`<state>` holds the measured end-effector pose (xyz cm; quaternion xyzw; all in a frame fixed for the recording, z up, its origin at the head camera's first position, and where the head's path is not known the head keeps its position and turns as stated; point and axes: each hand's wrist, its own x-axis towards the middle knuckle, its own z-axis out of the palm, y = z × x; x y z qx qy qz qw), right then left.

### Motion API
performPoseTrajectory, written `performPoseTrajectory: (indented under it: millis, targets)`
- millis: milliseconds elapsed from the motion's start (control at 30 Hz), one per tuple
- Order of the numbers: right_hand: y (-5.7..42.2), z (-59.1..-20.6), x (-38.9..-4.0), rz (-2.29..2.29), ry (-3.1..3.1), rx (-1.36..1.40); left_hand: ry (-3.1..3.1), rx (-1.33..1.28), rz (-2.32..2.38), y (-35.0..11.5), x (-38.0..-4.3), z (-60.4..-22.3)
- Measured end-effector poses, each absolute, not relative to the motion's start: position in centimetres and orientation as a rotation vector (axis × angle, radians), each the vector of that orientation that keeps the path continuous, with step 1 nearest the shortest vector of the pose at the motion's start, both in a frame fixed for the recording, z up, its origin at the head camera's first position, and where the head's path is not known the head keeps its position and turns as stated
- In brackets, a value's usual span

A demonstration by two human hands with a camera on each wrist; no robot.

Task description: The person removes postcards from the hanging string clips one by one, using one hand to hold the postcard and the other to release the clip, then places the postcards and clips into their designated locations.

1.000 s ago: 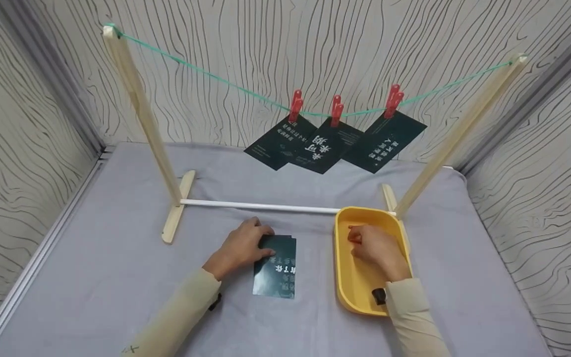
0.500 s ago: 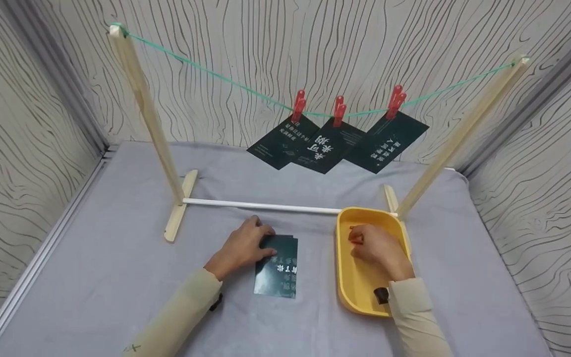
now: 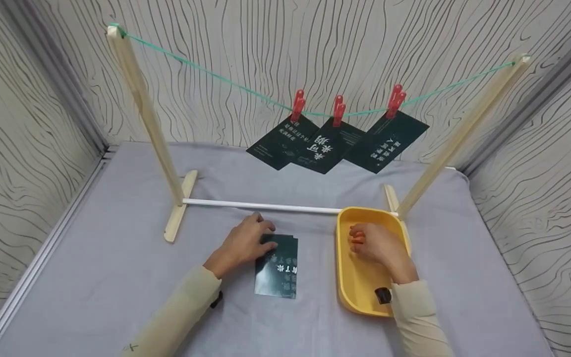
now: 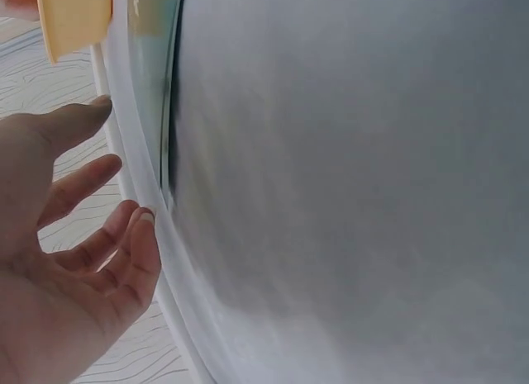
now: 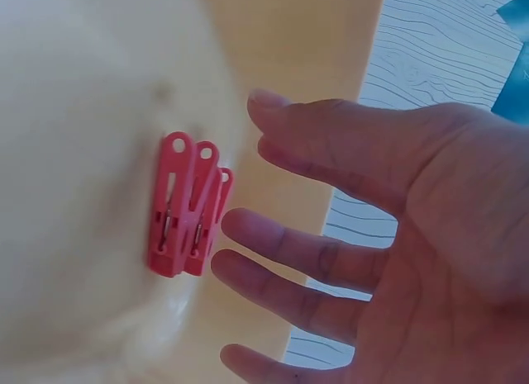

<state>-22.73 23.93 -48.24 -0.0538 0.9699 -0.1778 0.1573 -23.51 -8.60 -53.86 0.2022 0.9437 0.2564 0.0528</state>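
My left hand (image 3: 246, 243) hovers at the upper left of a small stack of dark green printed cards (image 3: 276, 272) on the cloth. Its fingers are loosely bent, and in the left wrist view thumb and fingers are apart with nothing between them. My right hand (image 3: 379, 245) reaches into a yellow tray (image 3: 342, 277). Beside its fingertips, red clothespins (image 5: 186, 210) lie in the tray; the right wrist view shows the fingers spread and apart from them. Three more dark cards (image 3: 327, 148) hang from a green string (image 3: 206, 73) by red clothespins (image 3: 339, 111).
Two wooden posts (image 3: 144, 111) carry the string, and a white rod (image 3: 260, 205) joins their feet behind the cards and tray. A black object (image 3: 382, 296) shows at the tray's near end by my right sleeve. Patterned panels (image 3: 216, 29) enclose the back and sides.
My left thumb has shifted slightly up over the cards. My right hand has moved a little to the right, and more red shows under its fingers.
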Motion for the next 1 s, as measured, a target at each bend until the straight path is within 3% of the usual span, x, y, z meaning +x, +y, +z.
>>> performPoseTrajectory:
  millis: [567,1000]
  targets:
    - [24.1,-46.9,-22.9,-0.717,2.798,-0.165,2.882,0.484,0.926,-8.9,-23.8,-53.8]
    - [23.3,-44.6,-22.6,-0.778,2.992,-0.216,3.061,0.53,1.088,-9.0,-24.1,-53.8]
